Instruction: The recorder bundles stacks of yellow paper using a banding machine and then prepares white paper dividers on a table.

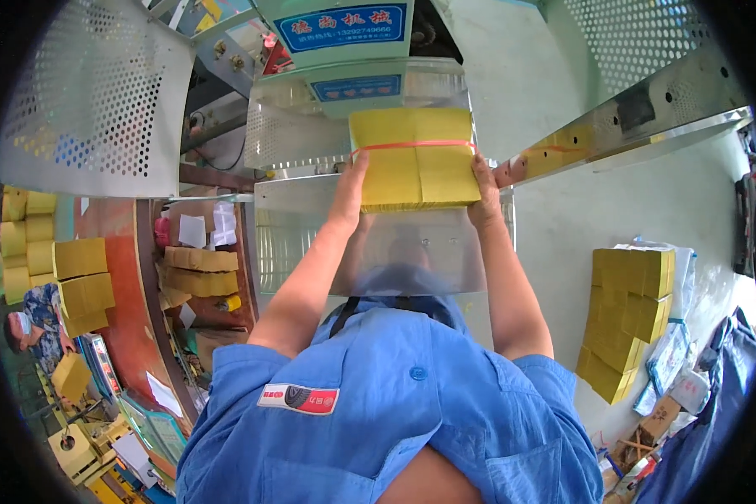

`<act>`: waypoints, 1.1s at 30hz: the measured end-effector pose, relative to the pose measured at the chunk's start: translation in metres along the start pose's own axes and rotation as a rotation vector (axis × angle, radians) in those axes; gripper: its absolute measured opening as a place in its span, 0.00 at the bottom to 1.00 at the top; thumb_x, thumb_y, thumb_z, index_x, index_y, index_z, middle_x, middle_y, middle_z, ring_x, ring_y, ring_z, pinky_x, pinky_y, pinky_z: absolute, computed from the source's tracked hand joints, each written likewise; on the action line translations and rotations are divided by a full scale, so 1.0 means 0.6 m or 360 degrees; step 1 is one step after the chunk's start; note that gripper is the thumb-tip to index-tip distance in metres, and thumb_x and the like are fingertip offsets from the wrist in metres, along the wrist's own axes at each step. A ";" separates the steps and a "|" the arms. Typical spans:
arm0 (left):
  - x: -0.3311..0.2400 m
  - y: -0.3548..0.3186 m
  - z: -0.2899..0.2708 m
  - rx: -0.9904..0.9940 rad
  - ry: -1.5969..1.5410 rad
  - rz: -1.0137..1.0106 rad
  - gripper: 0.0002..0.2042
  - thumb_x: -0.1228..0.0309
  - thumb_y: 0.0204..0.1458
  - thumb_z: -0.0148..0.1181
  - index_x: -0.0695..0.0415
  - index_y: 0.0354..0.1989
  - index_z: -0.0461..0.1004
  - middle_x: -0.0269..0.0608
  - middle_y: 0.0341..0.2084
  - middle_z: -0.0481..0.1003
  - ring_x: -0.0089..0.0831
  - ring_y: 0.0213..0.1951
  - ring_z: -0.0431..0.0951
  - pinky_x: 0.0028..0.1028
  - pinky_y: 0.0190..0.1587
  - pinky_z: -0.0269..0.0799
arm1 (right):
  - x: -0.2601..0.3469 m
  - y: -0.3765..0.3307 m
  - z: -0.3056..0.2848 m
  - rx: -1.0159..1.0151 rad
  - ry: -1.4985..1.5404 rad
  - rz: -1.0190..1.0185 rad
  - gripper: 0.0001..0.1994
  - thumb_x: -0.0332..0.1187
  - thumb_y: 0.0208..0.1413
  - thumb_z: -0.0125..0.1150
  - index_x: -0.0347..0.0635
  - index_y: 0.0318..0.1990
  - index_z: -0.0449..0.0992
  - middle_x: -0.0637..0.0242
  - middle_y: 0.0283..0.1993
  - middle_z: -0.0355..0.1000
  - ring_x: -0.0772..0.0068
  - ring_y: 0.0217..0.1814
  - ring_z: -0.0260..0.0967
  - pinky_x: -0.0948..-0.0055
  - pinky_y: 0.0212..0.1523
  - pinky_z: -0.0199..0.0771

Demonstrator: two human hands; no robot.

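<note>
A thick stack of yellow paper (417,178), bound across its upper part by a red strap (420,144), sits over the shiny metal table of a machine. My left hand (350,189) grips its left side, and my right hand (484,191) is closed on the right side. Both thumbs lie along the edges near the strap; the other fingers are mostly hidden behind or under the stack. Below it, the polished metal plate (395,252) mirrors my forearms.
A perforated metal panel (101,109) stands left, and a metal rail (630,126) slants in from the right. Yellow paper stacks (626,323) lie on the right floor. A red-brown table (126,294) is at left, with a co-worker (42,332) beyond holding a yellow bundle.
</note>
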State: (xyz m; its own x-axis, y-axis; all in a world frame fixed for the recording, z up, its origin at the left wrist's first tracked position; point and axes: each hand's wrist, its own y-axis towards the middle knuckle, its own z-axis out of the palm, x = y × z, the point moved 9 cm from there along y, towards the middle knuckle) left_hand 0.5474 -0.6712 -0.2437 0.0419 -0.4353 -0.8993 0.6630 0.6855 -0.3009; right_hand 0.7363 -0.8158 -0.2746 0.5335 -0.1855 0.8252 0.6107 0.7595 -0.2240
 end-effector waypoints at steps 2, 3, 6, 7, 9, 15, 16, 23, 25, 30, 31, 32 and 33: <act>-0.001 -0.002 0.005 -0.0010 -0.0018 0.0005 0.34 0.43 0.60 0.51 0.58 0.66 0.62 0.39 0.62 0.65 0.30 0.64 0.61 0.32 0.66 0.53 | -0.007 -0.001 -0.005 -0.0014 0.0058 0.0039 0.30 0.53 0.62 0.55 0.37 0.62 0.66 0.65 0.59 0.68 0.71 0.61 0.64 0.70 0.61 0.63; -0.001 0.002 0.007 -0.0008 -0.0035 0.0027 0.35 0.43 0.59 0.53 0.60 0.65 0.61 0.41 0.60 0.66 0.30 0.61 0.64 0.30 0.64 0.56 | -0.010 -0.003 -0.005 -0.0010 0.0052 0.0056 0.30 0.53 0.62 0.55 0.37 0.62 0.66 0.65 0.59 0.68 0.71 0.61 0.64 0.70 0.61 0.63; -0.010 0.005 0.018 0.0012 -0.0092 0.0052 0.36 0.44 0.58 0.55 0.62 0.65 0.60 0.43 0.58 0.67 0.29 0.59 0.66 0.29 0.62 0.58 | -0.010 0.001 -0.012 -0.0067 -0.0011 0.0059 0.30 0.53 0.63 0.54 0.36 0.61 0.67 0.65 0.58 0.68 0.72 0.60 0.65 0.70 0.60 0.65; -0.013 0.007 0.024 0.0048 -0.0125 0.0058 0.36 0.44 0.58 0.55 0.62 0.65 0.60 0.43 0.58 0.67 0.29 0.59 0.65 0.29 0.62 0.57 | -0.001 0.003 -0.016 -0.0093 -0.0007 -0.0029 0.30 0.53 0.63 0.54 0.35 0.61 0.67 0.65 0.57 0.68 0.72 0.60 0.65 0.71 0.59 0.65; -0.011 0.012 0.013 0.0047 -0.0090 0.0043 0.36 0.44 0.58 0.55 0.61 0.65 0.60 0.43 0.58 0.67 0.29 0.60 0.65 0.30 0.62 0.57 | 0.007 -0.001 -0.005 -0.0096 0.0010 -0.0107 0.30 0.53 0.63 0.54 0.35 0.61 0.67 0.65 0.56 0.69 0.73 0.59 0.65 0.71 0.59 0.66; -0.014 -0.006 0.003 -0.0092 -0.0115 0.0086 0.35 0.45 0.58 0.55 0.62 0.65 0.61 0.43 0.59 0.66 0.30 0.61 0.64 0.30 0.63 0.56 | 0.008 -0.003 0.003 -0.0033 0.0077 -0.0062 0.30 0.50 0.62 0.57 0.38 0.63 0.66 0.65 0.59 0.65 0.74 0.60 0.64 0.71 0.58 0.69; -0.017 -0.013 0.006 -0.0077 -0.0103 0.0070 0.35 0.46 0.59 0.54 0.62 0.64 0.61 0.42 0.60 0.66 0.30 0.61 0.63 0.30 0.63 0.56 | 0.006 0.000 -0.004 -0.0028 0.0066 -0.0046 0.30 0.51 0.62 0.56 0.39 0.64 0.65 0.65 0.61 0.64 0.74 0.61 0.63 0.71 0.59 0.67; 0.032 -0.164 -0.080 -0.0496 0.0201 0.0109 0.28 0.51 0.64 0.48 0.63 0.61 0.65 0.43 0.56 0.69 0.30 0.58 0.67 0.31 0.61 0.59 | -0.029 -0.093 0.029 0.0143 -0.0286 0.0119 0.31 0.52 0.67 0.46 0.36 0.67 0.61 0.63 0.65 0.63 0.70 0.68 0.57 0.71 0.68 0.53; 0.030 -0.224 -0.103 -0.0483 0.0561 0.0178 0.25 0.55 0.65 0.46 0.64 0.59 0.67 0.45 0.52 0.73 0.30 0.53 0.71 0.30 0.56 0.64 | -0.011 -0.137 0.072 0.0174 -0.0429 -0.0014 0.28 0.49 0.69 0.42 0.34 0.66 0.62 0.62 0.62 0.66 0.72 0.65 0.60 0.72 0.66 0.55; 0.007 -0.273 -0.127 -0.0745 0.0887 0.0124 0.18 0.61 0.64 0.50 0.65 0.53 0.70 0.45 0.45 0.75 0.29 0.47 0.73 0.30 0.52 0.68 | -0.017 -0.171 0.030 -0.0129 -0.0902 -0.0193 0.12 0.31 0.64 0.53 0.35 0.48 0.77 0.55 0.49 0.77 0.67 0.51 0.74 0.72 0.54 0.71; 0.004 -0.276 -0.133 -0.0811 0.0944 0.0126 0.16 0.65 0.63 0.52 0.65 0.50 0.70 0.45 0.44 0.75 0.29 0.47 0.73 0.30 0.51 0.69 | -0.010 -0.172 0.026 -0.0133 -0.0902 -0.0191 0.12 0.31 0.64 0.53 0.35 0.48 0.77 0.55 0.49 0.77 0.67 0.51 0.74 0.72 0.54 0.71; 0.003 -0.275 -0.129 -0.0805 0.0942 0.0127 0.16 0.65 0.63 0.52 0.65 0.50 0.70 0.45 0.44 0.75 0.29 0.47 0.73 0.30 0.51 0.69 | 0.015 -0.172 0.032 -0.0113 -0.1131 -0.0315 0.10 0.29 0.61 0.55 0.37 0.46 0.78 0.55 0.44 0.77 0.65 0.46 0.76 0.71 0.49 0.73; -0.015 -0.279 -0.123 -0.0858 0.0923 0.0312 0.13 0.68 0.62 0.54 0.64 0.49 0.70 0.44 0.42 0.75 0.28 0.46 0.74 0.30 0.51 0.69 | 0.037 -0.173 0.042 -0.0093 -0.1361 -0.0441 0.08 0.27 0.59 0.57 0.38 0.44 0.78 0.56 0.40 0.77 0.63 0.41 0.77 0.69 0.44 0.75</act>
State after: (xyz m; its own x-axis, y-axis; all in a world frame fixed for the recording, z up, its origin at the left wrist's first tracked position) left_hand 0.3811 -0.7388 -0.2085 -0.3718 -0.0085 -0.9283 0.2269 0.9688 -0.0997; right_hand 0.6701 -0.8828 -0.2200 -0.2405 0.1875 0.9524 0.6938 0.7194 0.0336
